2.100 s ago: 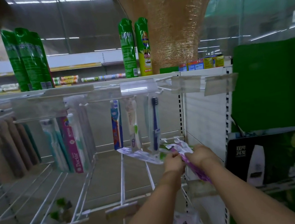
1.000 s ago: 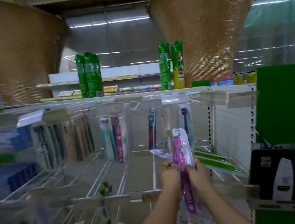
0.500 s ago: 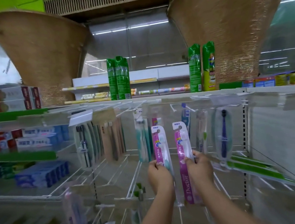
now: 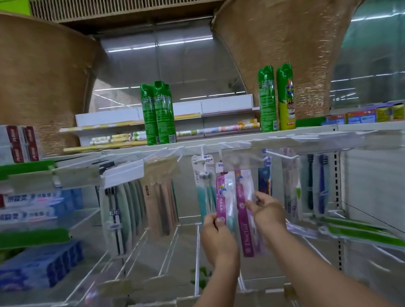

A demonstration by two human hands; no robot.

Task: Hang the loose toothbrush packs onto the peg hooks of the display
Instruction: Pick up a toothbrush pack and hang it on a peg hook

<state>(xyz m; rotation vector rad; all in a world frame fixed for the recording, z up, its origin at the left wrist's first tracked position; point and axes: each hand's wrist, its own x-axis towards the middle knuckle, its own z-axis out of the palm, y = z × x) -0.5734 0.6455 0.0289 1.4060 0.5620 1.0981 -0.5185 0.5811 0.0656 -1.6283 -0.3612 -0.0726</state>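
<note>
Packs look light and thin: a clear plastic blister over a card back, stiff lengthwise but easy to bend or crease, and the glossy front is probably slippery. Best hold is a pinch on the flat card edge, low down or at mid-height, which keeps the punched top free for the hook. Squeezing the blister would likely dent it.

Left hand (image 4: 217,238) pinches the left pink pack (image 4: 222,196) at its lower end, thumb on the front, with the pack standing upright above the fist. Right hand (image 4: 267,215) grips the right pink pack (image 4: 244,226) about mid-height from its right edge, fingers curled round it. That pack's lower half hangs below the hand, between the two wrists.

The packs are side by side, touching or nearly so, can't tell which. Both tops are up at the price strip (image 4: 242,160), the right one partly behind it. Whether either hole is on a peg hook (image 4: 281,156) can't tell, too blurred.

Teal pack (image 4: 202,193) hangs just left of them. Loose green packs (image 4: 362,232) lie on the wire shelf (image 4: 162,253) at right, well apart from both hands.
</note>
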